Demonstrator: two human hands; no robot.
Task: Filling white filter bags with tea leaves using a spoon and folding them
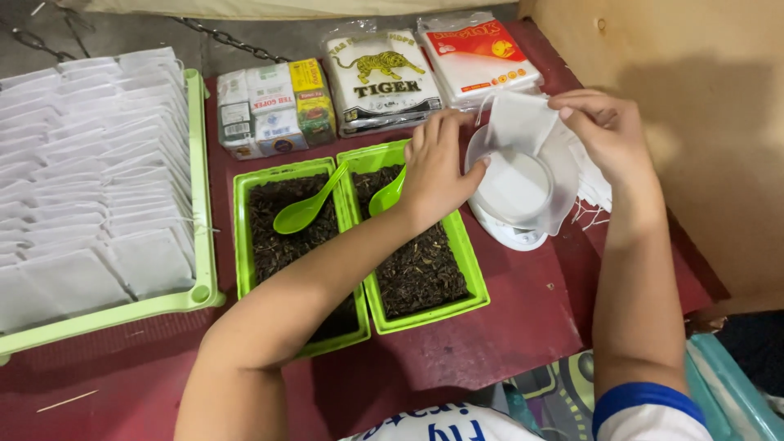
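Both hands meet over the white scale (513,214) near the table's (523,318) far right edge. The right hand (608,135) pinches the empty white filter bag (518,121) from above, mouth hanging down-left; the left hand (437,167), nearer the green spoon (387,196), pinches its lower edge.

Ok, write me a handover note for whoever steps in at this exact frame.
Left hand: holds the bag's left edge, over the right tea tray.
Right hand: pinches the top of the empty white bag, above the scale.
Green spoons lie in both tea trays.
Done: many white bags lined up in the big tray at left.
Left: this bag looks unfilled; loose empty bags lie right of the scale.
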